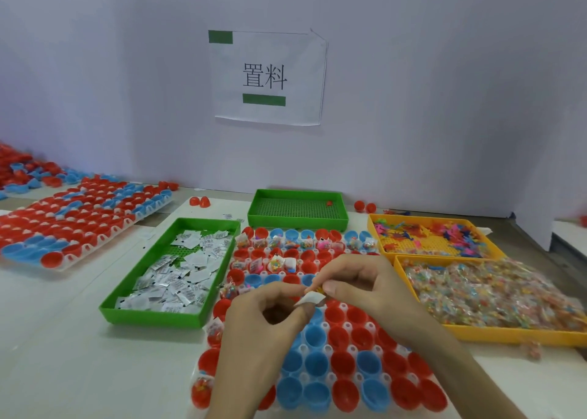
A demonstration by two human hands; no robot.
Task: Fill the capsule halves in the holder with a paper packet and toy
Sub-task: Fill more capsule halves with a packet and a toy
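A white holder (352, 326) full of red and blue capsule halves lies in front of me. Its far rows and left column hold packets and small toys; the near halves show nothing inside. My left hand (263, 333) hovers over the holder's middle and pinches a white paper packet (309, 299) at its fingertips. My right hand (359, 285) meets it from the right, fingers curled, pinching a small colourful item that is mostly hidden.
A green tray (136, 310) of white paper packets sits to the left. Behind stands a nearly bare green tray (298, 221). Two yellow trays on the right hold plastic toys (422, 237) and clear candy bags (495, 294). Another filled holder (73, 224) lies far left.
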